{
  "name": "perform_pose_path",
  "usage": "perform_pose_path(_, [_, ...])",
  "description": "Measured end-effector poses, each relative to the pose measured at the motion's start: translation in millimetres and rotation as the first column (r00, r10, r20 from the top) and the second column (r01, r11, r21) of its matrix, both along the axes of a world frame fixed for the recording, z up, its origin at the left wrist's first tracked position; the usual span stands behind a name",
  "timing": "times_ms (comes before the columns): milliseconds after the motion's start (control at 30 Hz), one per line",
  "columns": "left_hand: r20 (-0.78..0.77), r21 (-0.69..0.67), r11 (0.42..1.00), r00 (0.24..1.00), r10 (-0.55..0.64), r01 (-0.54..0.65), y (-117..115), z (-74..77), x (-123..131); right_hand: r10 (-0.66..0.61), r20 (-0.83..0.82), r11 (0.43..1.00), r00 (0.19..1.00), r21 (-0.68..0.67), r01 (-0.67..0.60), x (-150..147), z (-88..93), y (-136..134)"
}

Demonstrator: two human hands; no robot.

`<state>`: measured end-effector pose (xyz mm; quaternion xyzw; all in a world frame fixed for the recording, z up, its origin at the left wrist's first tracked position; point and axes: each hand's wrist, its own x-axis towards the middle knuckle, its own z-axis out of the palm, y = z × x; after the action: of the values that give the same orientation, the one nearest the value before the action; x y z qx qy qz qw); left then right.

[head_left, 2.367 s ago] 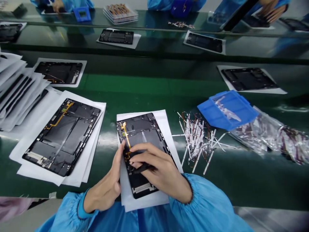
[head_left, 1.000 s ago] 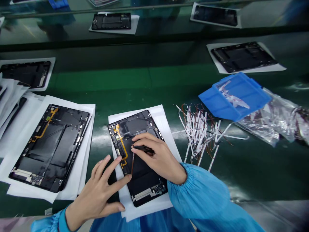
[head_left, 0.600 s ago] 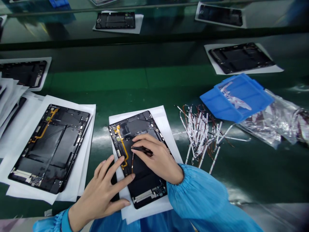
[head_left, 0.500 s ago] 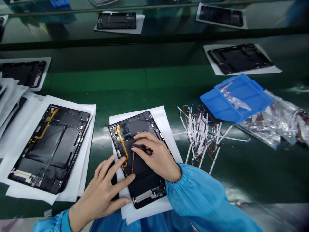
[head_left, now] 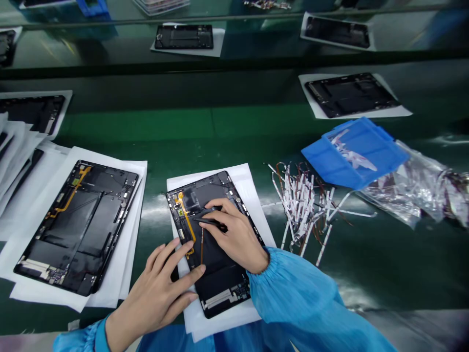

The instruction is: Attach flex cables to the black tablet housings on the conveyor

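Pinching black tweezers [head_left: 212, 223] in a narrow grip, right hand [head_left: 234, 234] sits over the tablet back panel [head_left: 223, 288]; thin brown strip [head_left: 201, 247] just below the tweezer tips, orange flex cable [head_left: 186, 225] left of the grip; left hand [head_left: 154, 296] spread open, fingertips [head_left: 200, 270] on the panel; white paper sheet [head_left: 249, 186] underneath; strip pile [head_left: 300, 205] right of the grip.

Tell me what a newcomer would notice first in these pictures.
The bright blue tray stands out at the right of the green bench, beside a heap of white strips. In the centre, the right hand holds dark tweezers over a black tablet housing with an orange flex cable, and the left hand rests at its left edge.
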<state>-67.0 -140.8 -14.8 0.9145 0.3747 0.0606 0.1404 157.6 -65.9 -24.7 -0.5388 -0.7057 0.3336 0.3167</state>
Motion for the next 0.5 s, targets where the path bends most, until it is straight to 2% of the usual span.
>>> perform_pose_path(100, [0.014, -0.002, 1.000, 1.000, 0.015, -0.015, -0.1, -0.6, -0.2, -0.004, 0.004, 1.000, 1.000, -0.003, 0.004, -0.5, -0.3, 0.5])
perform_pose_path(300, [-0.037, 0.012, 0.998, 0.998, -0.054, 0.055, 1.5, -2.2, -5.3, -0.002, 0.002, 1.000, 1.000, 0.003, 0.002, -0.7, 0.2, 1.2])
perform_pose_path(500, [-0.006, 0.027, 0.998, 0.998, -0.058, 0.058, 2.7, -4.0, -7.0, 0.011, 0.006, 1.000, 1.000, 0.019, -0.011, -0.6, -1.3, -0.3])
